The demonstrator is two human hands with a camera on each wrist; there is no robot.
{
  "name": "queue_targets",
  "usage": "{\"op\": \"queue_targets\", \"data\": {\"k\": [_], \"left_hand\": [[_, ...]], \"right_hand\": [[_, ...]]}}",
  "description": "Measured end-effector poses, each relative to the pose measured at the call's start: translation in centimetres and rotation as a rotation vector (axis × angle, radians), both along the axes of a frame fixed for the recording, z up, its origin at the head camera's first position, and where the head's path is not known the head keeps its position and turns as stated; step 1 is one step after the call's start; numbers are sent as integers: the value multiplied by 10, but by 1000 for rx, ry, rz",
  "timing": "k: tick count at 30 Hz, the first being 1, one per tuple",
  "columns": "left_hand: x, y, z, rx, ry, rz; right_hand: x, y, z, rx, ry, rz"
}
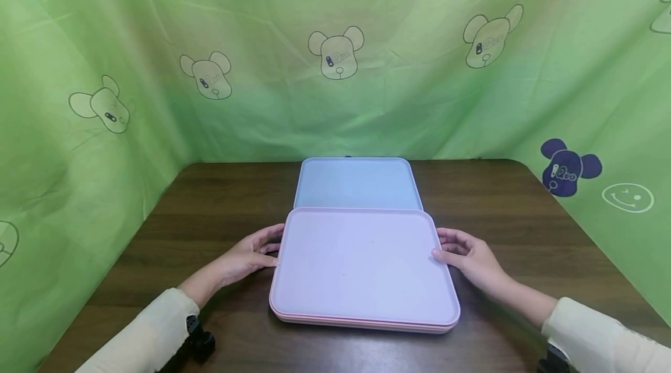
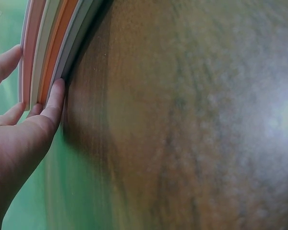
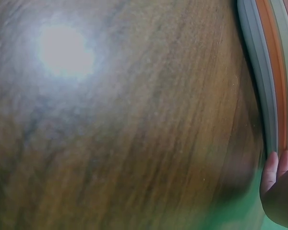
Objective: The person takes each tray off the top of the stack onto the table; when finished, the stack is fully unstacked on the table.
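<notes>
A stack of rectangular trays (image 1: 362, 268) with a lilac one on top lies in front of me on the table. From the side its rims show in lilac, pink, cream, orange and grey-blue layers (image 2: 53, 43). My left hand (image 1: 246, 259) holds the stack's left side, thumb at the top rim and fingertips spread down to the lower rims. On the opposite side my right hand (image 1: 472, 259) grips the edge, its thumb lapping over the lilac rim. Two right fingertips (image 3: 272, 165) show against the lower layers. Behind the stack is a light blue tray (image 1: 359, 182), its front part hidden by the stack.
The trays are on a dark brown wooden table (image 1: 230, 192) with a rounded far corner. Green cloth (image 1: 262, 116) printed with bear heads hangs behind and along both sides. A bright light reflection shows on the tabletop in both wrist views.
</notes>
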State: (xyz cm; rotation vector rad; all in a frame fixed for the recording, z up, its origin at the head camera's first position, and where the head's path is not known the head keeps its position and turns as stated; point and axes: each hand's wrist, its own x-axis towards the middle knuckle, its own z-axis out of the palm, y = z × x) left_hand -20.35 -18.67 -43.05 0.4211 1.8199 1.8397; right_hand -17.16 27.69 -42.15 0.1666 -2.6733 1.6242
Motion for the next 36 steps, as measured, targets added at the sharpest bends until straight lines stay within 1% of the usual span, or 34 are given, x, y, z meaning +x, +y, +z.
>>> {"op": "queue_targets", "data": {"k": [6,14,17,23,31,36], "left_hand": [[0,-1,0,-4,-13,7],[0,-1,-1,-6,-8,8],[-1,-1,-2,-4,-3,5],[-2,0,-4,7,9,-10],[-1,1,-3,12,17,-11],[-2,1,-2,2,20,-14]], "right_hand": [[-1,0,1,16,3,-4],[-1,-5,7,86,49,-48],[-2,-6,9,72,43,-60],[-5,-6,15,8,17,-69],[-11,2,22,-6,5,-85],[-11,6,22,-5,-38,-93]]}}
